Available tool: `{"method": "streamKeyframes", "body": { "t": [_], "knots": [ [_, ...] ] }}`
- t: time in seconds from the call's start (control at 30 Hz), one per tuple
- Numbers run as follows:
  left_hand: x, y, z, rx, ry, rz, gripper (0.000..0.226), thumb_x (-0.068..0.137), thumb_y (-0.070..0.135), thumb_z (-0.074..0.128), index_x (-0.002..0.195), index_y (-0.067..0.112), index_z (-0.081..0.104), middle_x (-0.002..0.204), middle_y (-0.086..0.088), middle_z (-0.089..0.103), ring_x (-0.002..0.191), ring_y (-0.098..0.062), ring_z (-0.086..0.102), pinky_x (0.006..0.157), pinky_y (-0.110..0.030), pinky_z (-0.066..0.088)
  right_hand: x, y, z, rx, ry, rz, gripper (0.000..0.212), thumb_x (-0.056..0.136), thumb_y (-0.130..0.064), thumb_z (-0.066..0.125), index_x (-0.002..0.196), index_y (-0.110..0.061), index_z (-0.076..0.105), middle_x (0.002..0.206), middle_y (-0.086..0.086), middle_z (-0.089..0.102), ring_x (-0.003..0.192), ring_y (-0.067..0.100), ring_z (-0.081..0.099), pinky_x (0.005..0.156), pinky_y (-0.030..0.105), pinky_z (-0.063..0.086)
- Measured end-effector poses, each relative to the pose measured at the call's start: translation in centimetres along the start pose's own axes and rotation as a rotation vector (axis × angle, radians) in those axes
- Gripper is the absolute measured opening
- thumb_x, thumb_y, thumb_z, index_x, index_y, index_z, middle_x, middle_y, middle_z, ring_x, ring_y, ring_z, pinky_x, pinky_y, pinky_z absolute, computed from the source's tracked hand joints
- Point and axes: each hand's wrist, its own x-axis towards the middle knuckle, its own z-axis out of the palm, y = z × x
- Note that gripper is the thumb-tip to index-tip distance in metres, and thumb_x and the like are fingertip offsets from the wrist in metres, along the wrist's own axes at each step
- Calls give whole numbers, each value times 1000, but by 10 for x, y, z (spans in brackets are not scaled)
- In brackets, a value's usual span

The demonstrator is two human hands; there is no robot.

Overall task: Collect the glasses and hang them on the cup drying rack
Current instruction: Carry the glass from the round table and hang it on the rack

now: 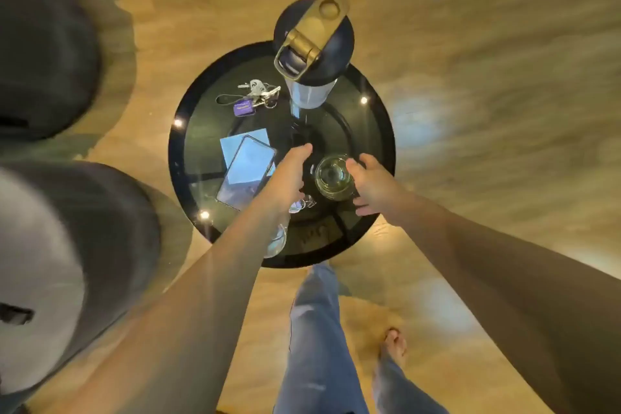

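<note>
Top-down view of a round black glass worktop (376, 104) standing on a wooden floor (487, 77). A clear drinking glass with a thick rim (334, 176) stands upright on the near right part of the worktop. The right hand (373, 185) lies just beside this glass on its right, fingers spread and curved toward its wall; whether they touch the glass cannot be told, and nothing is gripped. The left hand (289, 175) reaches over the worktop just left of the glass, fingers extended and loosely apart, holding nothing. A second clear glass (277, 240), seen partly beneath the left forearm, stands near the front edge of the worktop; a small clear glass object (302, 205) lies between the two, its form too blurred to tell. Left of the hands, a smartphone with a reflective screen (247, 175) lies tilted on a pale blue card (245, 141). Beyond it lies a bunch of metal keys with a purple tag (253, 97). A tall transparent bottle with a black lid and gold-coloured carry loop (312, 37) stands upright at the far edge. Two dark rounded seats (50, 44) lie to the left; blue-jeaned legs (316, 346) and a bare foot (395, 344) appear below
</note>
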Motion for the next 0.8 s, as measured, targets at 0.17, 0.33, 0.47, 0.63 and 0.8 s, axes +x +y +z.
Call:
{"method": "streamKeyframes", "body": {
  "t": [0.17,0.33,0.47,0.63,0.8],
  "knots": [
    [32,-13,20,13,-69,-32,48,96,52,39,138,29,48,142,2,51,129,-24,49,109,-41,40,29,7,9,255,-60,127,53,102,-56,28,150,-33,32,146,8,48,111,32,62,85,40,56],
    [15,-1,36,29,-29,39,47,88,53,42,126,28,54,129,-2,58,121,-23,55,106,-47,45,17,2,3,382,-19,114,48,102,-54,30,141,-30,44,137,5,55,113,27,61,68,34,60],
    [-33,32,61,59,-41,129,31,89,42,46,111,25,57,112,-2,60,109,-28,61,85,-40,55,-31,0,-39,326,30,-18,44,103,-51,29,138,-30,45,134,5,52,112,27,57,69,34,58],
    [-105,76,144,177,-45,244,17,95,31,45,104,23,57,109,-7,60,104,-27,62,84,-50,59,-111,14,-132,330,170,-228,35,101,-48,36,121,-29,56,118,2,59,109,24,57,90,49,57],
    [-183,109,272,254,-68,370,40,93,48,52,120,19,55,120,-11,63,106,-30,64,94,-53,53,-201,52,-254,315,371,-438,30,99,-51,39,115,-37,60,114,-3,63,106,24,61,94,46,53]
  ]
}}
